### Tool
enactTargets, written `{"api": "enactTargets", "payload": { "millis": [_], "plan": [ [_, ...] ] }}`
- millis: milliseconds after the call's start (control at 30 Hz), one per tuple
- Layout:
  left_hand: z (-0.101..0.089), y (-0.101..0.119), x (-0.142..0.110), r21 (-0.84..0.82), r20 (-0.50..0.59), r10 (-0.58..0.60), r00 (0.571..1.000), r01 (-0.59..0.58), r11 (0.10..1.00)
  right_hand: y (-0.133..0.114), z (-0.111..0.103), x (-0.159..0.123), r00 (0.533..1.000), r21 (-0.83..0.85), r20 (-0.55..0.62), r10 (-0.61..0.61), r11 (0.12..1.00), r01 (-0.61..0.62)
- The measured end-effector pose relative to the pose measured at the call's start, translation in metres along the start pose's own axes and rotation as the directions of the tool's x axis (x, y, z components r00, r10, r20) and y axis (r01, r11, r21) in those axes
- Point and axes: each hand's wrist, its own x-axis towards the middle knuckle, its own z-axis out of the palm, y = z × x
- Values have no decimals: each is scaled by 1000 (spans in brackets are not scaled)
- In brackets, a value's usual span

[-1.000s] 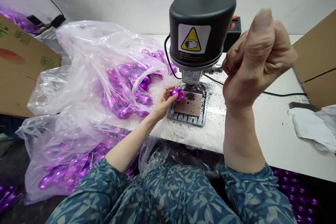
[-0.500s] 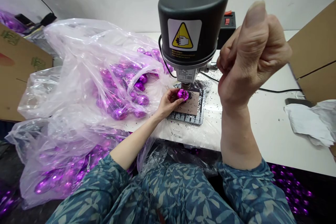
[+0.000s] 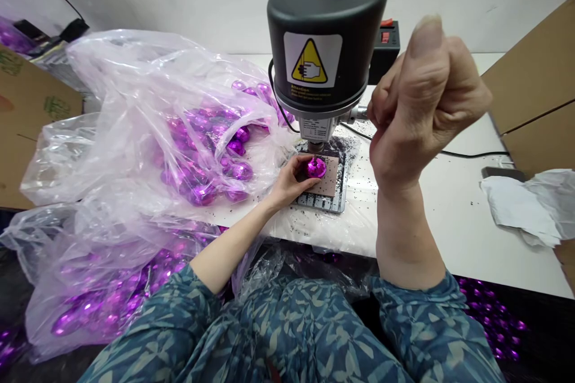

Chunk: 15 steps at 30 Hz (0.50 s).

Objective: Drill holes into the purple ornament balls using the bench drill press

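My left hand (image 3: 290, 181) pinches a shiny purple ornament (image 3: 316, 166) and holds it on the brown pad (image 3: 330, 175) of the drill press table, right under the spindle (image 3: 317, 145). The black head of the drill press (image 3: 327, 30) carries a yellow warning label. Raised close to the camera, my right hand (image 3: 422, 102) is a closed fist around the press's feed lever (image 3: 359, 112), of which only a short metal stub shows beside the fingers.
A large clear plastic bag (image 3: 135, 131) holding several purple ornaments lies left of the press. Cardboard boxes stand at far left (image 3: 27, 125) and far right (image 3: 534, 84). Crumpled white paper (image 3: 525, 206) lies at the right. Dark shavings dot the white table (image 3: 449, 221). More purple pieces lie below.
My left hand has slid the purple ornament from the pad's left edge to directly beneath the spindle. My right fist stays on the lever, slightly lower.
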Motion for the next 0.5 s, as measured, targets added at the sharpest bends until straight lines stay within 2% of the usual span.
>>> {"api": "enactTargets", "payload": {
  "millis": [133,300,400,500],
  "plan": [
    [-1,-2,0,-15,21,0,1000,1,1000,-3,-3,-15,999,-60,-35,1,998,-4],
    [0,4,-1,-48,-10,-16,1000,15,999,2,-8,-36,988,-53,-83,-128,991,124],
    [1,7,-2,-76,-19,-21,1000,20,997,6,-12,-43,987,-41,-74,-146,989,143],
    [1,9,-2,-96,-26,-32,999,29,995,13,-16,-48,973,-36,-60,-224,974,222]
  ]
}}
